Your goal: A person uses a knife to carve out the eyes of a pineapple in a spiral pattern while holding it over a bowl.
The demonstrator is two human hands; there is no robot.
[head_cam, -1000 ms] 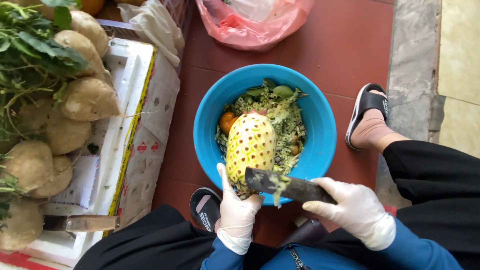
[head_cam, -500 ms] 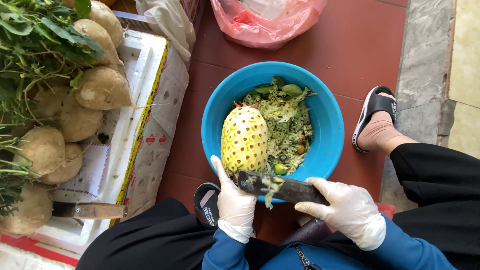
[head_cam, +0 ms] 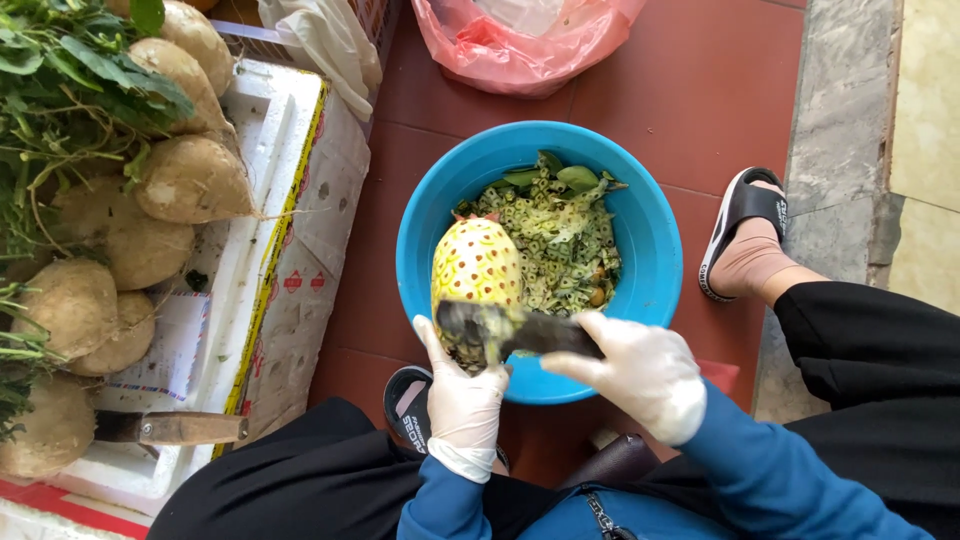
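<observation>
The peeled pineapple (head_cam: 477, 272) stood at centre frame, leaning over the blue basin (head_cam: 655, 235) of green peelings (head_cam: 560, 235). The left hand (head_cam: 462, 395), gloved white, was closed around its lower end. The right hand (head_cam: 640, 372) gripped the dark knife (head_cam: 515, 330), whose blade had shifted from below the fruit to across its base, partly covering it.

Daylight falls on a red tiled floor (head_cam: 690, 90); a grey stone kerb (head_cam: 845, 130) and pale paving (head_cam: 925, 150) run along the right.
</observation>
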